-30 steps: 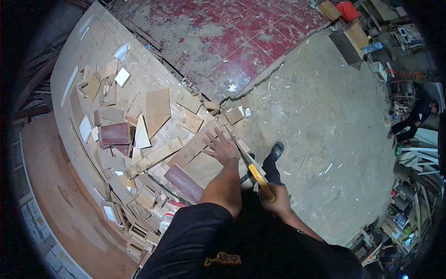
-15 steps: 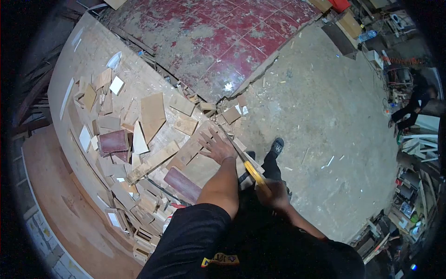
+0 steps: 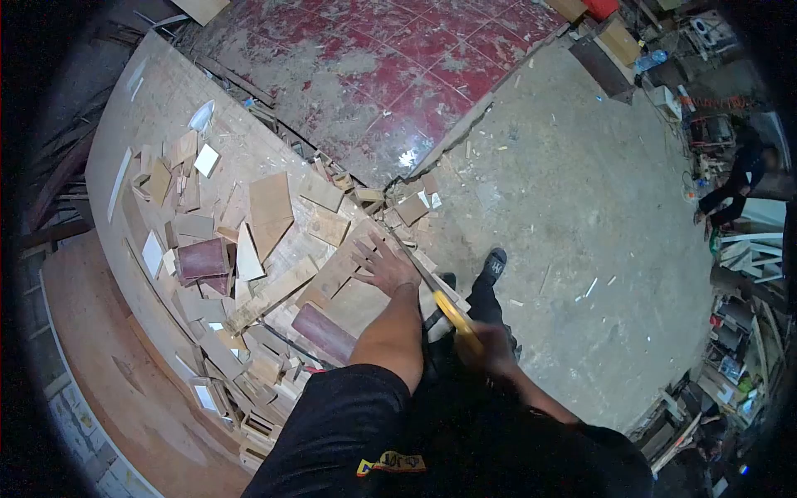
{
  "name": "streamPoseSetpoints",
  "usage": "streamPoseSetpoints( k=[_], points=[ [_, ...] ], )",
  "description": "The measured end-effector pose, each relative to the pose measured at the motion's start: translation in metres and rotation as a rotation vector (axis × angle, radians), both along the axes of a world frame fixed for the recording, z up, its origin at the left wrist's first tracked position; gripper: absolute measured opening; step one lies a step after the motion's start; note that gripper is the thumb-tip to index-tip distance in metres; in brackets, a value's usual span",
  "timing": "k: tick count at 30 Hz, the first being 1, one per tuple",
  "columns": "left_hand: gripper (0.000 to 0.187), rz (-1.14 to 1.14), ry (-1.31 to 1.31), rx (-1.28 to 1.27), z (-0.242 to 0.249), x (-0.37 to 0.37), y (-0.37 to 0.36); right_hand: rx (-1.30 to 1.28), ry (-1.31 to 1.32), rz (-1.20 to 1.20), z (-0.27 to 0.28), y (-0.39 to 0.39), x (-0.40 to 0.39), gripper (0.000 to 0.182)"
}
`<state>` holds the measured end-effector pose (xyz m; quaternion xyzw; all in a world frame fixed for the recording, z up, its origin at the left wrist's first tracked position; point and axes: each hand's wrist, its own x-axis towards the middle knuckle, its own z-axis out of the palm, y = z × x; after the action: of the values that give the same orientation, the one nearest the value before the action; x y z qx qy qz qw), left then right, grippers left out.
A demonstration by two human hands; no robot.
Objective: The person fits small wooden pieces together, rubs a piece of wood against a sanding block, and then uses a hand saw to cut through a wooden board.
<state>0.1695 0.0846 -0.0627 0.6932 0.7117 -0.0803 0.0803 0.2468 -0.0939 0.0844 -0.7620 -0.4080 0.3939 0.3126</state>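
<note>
My left hand [image 3: 386, 264] lies flat with fingers spread on a light wooden board [image 3: 336, 270] at the edge of the workbench. My right hand [image 3: 481, 344], somewhat blurred, is wrapped round the yellow handle of a saw [image 3: 452, 315]. The saw's thin blade [image 3: 415, 264] runs up and left from the handle, along the board's edge just right of my left hand. A dark red sandpaper roll [image 3: 324, 332] lies on the bench left of my left forearm.
Wood offcuts [image 3: 270, 212] and a dark red block [image 3: 202, 257] are scattered over the workbench [image 3: 241, 133]. More scraps [image 3: 411, 209] lie on the floor by the bench edge. A person [image 3: 735, 187] is at the far right, among piled materials.
My right hand and the saw have shifted slightly toward the lower left. My left hand stays on the board, and the whole view has moved a little.
</note>
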Motion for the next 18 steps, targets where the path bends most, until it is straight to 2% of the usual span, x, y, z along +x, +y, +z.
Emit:
streamPoseSetpoints(
  k=[1,3,6,7,9,11,12,14,16,18],
  points=[
    [0.079,0.004,0.001,0.004,-0.006,-0.001,0.001,0.162,-0.121,0.044,-0.015,0.014,-0.003,0.022],
    [0.077,-0.026,0.109,-0.035,-0.017,-0.005,0.001,-0.023,0.041,-0.064,-0.036,0.056,-0.010,0.023],
    [0.068,-0.010,0.103,-0.103,-0.005,-0.003,0.002,-0.093,0.089,-0.117,-0.026,0.071,-0.013,0.022],
    [0.068,-0.018,0.109,-0.112,0.002,-0.005,-0.003,-0.020,0.106,-0.137,-0.022,0.063,-0.008,0.021],
    [0.069,0.007,0.115,-0.117,0.009,0.004,0.003,0.196,-0.163,0.173,-0.021,0.023,0.002,0.017],
    [0.069,0.002,0.125,-0.102,0.005,0.003,0.003,0.141,0.348,-0.187,0.006,-0.006,-0.006,0.012],
    [0.072,-0.002,0.062,-0.052,0.004,0.002,0.002,0.135,0.349,-0.185,0.018,-0.004,-0.003,0.012],
    [0.075,-0.007,-0.002,-0.003,0.001,0.000,0.001,-0.371,0.025,0.100,0.034,0.007,0.003,0.032],
    [0.076,-0.012,0.071,-0.060,-0.003,-0.002,0.002,-0.089,-0.071,0.095,-0.034,0.026,-0.006,0.032],
    [0.077,-0.018,0.112,-0.111,0.002,-0.003,0.002,-0.264,0.075,-0.015,-0.031,0.069,-0.013,0.032]
  ],
)
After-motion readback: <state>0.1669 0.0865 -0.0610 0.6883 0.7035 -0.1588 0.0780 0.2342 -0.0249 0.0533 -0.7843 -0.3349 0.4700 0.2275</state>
